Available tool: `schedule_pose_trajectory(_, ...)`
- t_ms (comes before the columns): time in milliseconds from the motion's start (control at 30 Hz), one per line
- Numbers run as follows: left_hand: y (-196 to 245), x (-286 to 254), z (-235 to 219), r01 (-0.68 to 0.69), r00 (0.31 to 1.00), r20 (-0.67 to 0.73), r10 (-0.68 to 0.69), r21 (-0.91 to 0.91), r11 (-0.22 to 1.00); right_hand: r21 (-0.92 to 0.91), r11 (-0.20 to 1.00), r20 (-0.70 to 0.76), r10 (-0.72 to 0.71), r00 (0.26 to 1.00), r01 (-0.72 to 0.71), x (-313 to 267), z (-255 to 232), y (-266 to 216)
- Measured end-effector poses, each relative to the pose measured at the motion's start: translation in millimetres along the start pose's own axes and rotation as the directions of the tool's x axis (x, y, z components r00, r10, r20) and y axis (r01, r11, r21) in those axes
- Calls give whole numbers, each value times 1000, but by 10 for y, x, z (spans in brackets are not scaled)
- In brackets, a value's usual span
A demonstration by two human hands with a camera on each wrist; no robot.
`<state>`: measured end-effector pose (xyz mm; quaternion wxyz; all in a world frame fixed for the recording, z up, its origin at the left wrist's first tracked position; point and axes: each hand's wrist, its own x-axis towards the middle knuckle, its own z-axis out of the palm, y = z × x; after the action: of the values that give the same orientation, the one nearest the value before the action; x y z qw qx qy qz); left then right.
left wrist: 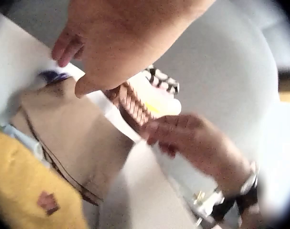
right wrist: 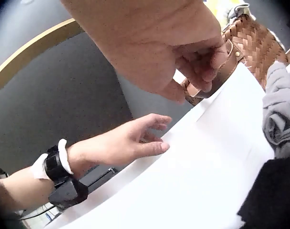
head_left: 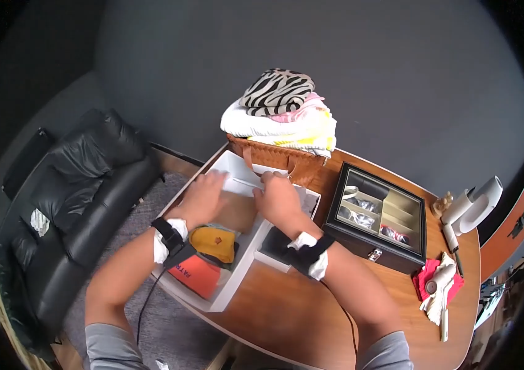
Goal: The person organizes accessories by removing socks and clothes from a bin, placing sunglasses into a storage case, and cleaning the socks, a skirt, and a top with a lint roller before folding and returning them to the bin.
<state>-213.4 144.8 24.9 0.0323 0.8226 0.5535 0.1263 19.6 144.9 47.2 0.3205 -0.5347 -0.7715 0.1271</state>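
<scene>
A long white box [head_left: 232, 285] lies along the table's left side. Inside it are a folded tan cloth [head_left: 237, 211], a mustard-yellow cloth [head_left: 212, 242] with a small patch, and an orange item [head_left: 198, 276] bearing letters. My left hand [head_left: 203, 197] is over the box's left wall beside the tan cloth, fingers loosely bent and holding nothing. Across the box, my right hand [head_left: 279, 200] is at the far right wall, its fingertips near the corner. In the right wrist view its curled fingers overlap the leather handle [right wrist: 226, 71] of a woven brown basket [right wrist: 254, 43].
A second white box holding dark cloth [head_left: 280, 243] and rolled grey cloth [right wrist: 278, 105] adjoins on the right. Folded clothes [head_left: 280, 123] top the basket behind. Farther right stand a glasses case [head_left: 376, 216], a white appliance [head_left: 474, 206] and red cloth [head_left: 422, 277].
</scene>
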Motion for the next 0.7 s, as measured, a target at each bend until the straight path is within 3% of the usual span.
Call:
schedule_pose_trajectory(67, 195, -129, 161, -145, 978, 153, 139, 33, 989, 13, 999, -31, -47, 998, 47, -95, -52, 66)
schedule_pose_trajectory(167, 150, -259, 499, -175, 950, 268, 159, 39, 984, 105, 992, 25, -71, 997, 68, -387, -354, 180)
schedule_pose_trajectory(267, 129, -222, 365, -162, 909, 391, 144, 14, 987, 179, 977, 40, -123, 992, 114, -792, -670, 339)
schedule_pose_trajectory(400, 397, -229, 123, -197, 954, 258, 151, 163, 967, 239, 971, 97, -33, 995, 8, -1354, -1024, 512)
schedule_pose_trajectory(467, 387, -152, 230, -208, 964, 215, 156, 245, 947, 235, 972, 107, 3, 994, -28, -1648, -1184, 564)
schedule_pose_trajectory(567, 365, -91, 306, -321, 946, 152, 285, 344, 883, 239, 968, 142, 41, 989, -74, -2122, -1378, 668)
schedule_pose_trajectory(633, 402, -92, 245, -343, 939, 118, 323, 313, 885, 258, 962, 151, 52, 987, -90, -2457, -1492, 754)
schedule_pose_trajectory(667, 471, -101, 197, -291, 956, 107, 272, 302, 908, 244, 961, 169, 91, 981, -131, -2618, -1559, 778)
schedule_pose_trajectory(700, 396, -103, 264, -296, 953, 9, 301, 214, 931, 231, 958, 187, 128, 974, -170, -2764, -1626, 795)
